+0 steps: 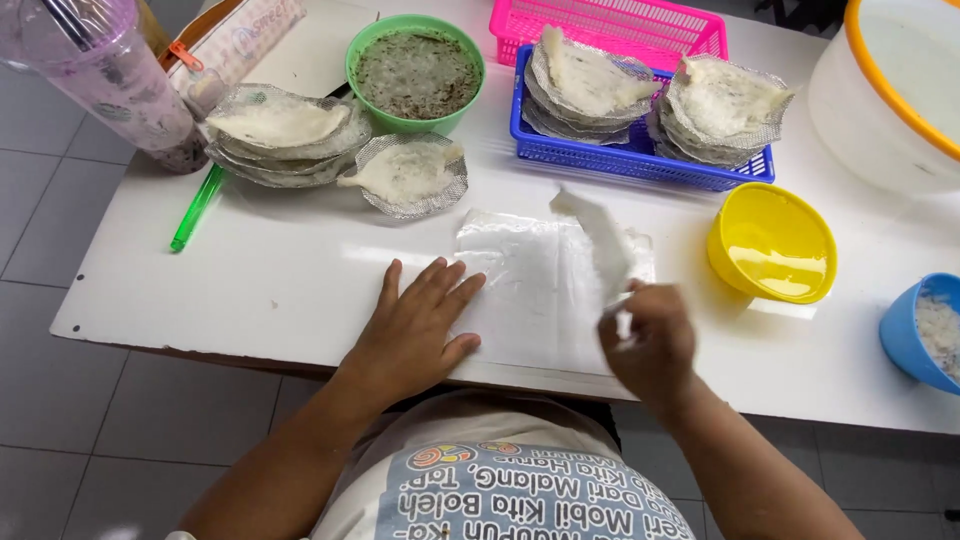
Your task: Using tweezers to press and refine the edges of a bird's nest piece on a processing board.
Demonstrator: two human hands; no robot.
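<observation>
Left hand (415,325) lies flat, fingers spread, palm down on the white table (250,280), fingertips touching the left edge of the clear plastic sheet (530,290). Right hand (650,345) is closed in a pinch on a white strip (600,240), lifting it off the sheet's right side; strip stands up, tilted back. Relative to the sheet: green bowl (415,70) of dark speckled stuff behind-left, mesh pieces with white wafers (405,172) just behind-left, bigger stack (280,130) further left, blue basket (640,160) with two such stacks behind, pink basket (610,25) behind that, yellow bowl (772,242) right, blue bowl (920,330) far right
</observation>
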